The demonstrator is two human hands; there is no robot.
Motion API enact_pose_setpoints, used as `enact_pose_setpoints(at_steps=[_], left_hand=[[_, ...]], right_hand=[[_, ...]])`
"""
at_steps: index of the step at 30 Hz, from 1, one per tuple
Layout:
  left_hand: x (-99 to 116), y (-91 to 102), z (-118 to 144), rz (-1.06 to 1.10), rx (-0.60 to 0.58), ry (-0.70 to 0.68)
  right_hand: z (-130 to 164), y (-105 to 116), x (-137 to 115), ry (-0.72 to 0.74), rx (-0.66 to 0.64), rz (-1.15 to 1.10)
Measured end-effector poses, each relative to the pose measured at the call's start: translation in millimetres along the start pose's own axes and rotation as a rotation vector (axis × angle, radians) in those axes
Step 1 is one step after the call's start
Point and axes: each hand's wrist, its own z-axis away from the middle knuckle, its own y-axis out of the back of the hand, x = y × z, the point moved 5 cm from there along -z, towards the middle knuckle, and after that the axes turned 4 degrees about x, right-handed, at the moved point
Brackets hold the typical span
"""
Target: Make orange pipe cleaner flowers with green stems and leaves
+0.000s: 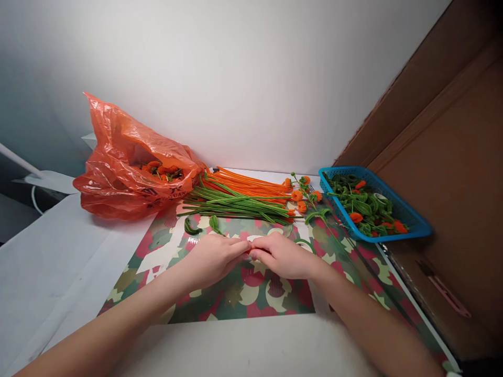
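White wall [236, 78] behind, brown panel [451, 146] alongside.

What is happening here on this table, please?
A person sits at a table with a patterned mat. The left hand and right hand meet fingertip to fingertip and pinch a small orange piece between them; it is mostly hidden. Behind the hands lie orange pipe cleaners and green pipe cleaners. An orange plastic bag lies at the left, and a blue basket with green and orange finished pieces stands at the right.
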Motion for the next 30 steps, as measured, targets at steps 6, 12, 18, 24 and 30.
enact_pose_setpoints(at_steps=[6,12,18,24,30], left_hand=[[-4.9,2.2,0.0,0.329,-0.122,0.214],[-7.3,0.6,0.5,0.493,-0.224,0.341],[-8.2,-3.9,1.8,0.323,-0.208,0.338],[-1.6,-2.8,-0.9,0.145,-0.111,0.236],[4.1,5.3,-2.6,0.155,0.005,0.115]], right_hand=[[2.4,-2.3,-0.4,0.017,0.043,0.098],[2.5,-5.5,-2.7,0.01,0.055,0.188],[0.8,-3.0,0.9,-0.057,0.02,0.126],[1.0,-1.0,11.1,-0.188,-0.15,-0.186],[1.0,1.3,9.6,-0.19,-0.066,-0.126]])
